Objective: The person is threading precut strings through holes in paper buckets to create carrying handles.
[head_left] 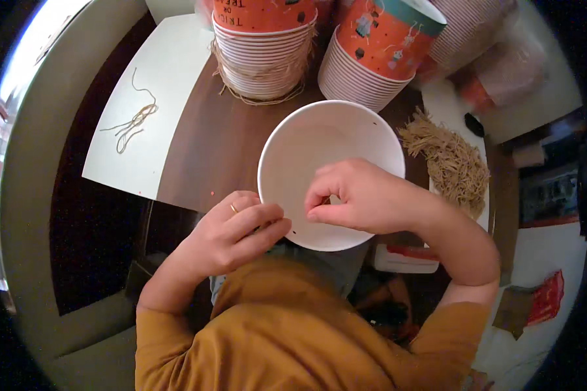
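A white paper bucket [329, 140] lies open toward me over the brown table edge, its inside bare. My left hand [238, 231], a ring on one finger, grips the bucket's lower left rim from outside. My right hand [362, 195] reaches over the lower rim into the bucket, with thumb and fingertips pinched together at the inner wall near a small hole. What is between the fingertips is too small to make out.
Two stacks of orange printed buckets [264, 49] [372, 55] stand behind, the left one wrapped in raffia. A pile of tan raffia [450, 163] lies to the right. Loose strands [134, 120] rest on a white sheet [156, 98] at the left.
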Tool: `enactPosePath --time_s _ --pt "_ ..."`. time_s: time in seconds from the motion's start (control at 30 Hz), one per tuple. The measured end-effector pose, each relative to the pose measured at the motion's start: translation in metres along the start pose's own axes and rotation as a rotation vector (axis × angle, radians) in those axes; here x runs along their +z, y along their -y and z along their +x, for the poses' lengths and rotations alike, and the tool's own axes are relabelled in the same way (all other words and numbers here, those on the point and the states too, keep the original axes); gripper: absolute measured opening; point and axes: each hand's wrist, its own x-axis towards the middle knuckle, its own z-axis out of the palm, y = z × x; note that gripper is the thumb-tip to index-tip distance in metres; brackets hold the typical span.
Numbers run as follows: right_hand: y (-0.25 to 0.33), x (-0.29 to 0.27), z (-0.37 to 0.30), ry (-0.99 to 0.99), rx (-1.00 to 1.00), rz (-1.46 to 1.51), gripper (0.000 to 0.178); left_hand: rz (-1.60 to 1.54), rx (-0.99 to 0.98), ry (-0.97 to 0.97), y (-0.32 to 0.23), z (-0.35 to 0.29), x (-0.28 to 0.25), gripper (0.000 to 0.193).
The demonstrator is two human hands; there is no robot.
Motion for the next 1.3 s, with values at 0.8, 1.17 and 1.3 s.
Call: enactPosePath --time_s 0.8,1.17,1.3 --pt "0.0 0.016 0.0 -0.038 -0.09 -0.093 0.016 0.062 0.018 0.019 -0.005 -0.001 0.001 0.029" --pt "-0.005 0.021 0.002 -0.105 -0.103 -0.045 0.016 0.063 0.016 0.01 -0.006 0.001 0.001 0.03" --pt "-0.005 0.023 0.001 -0.122 -0.101 -0.05 0.016 0.067 0.014 0.005 -0.006 0.001 0.002 0.029"
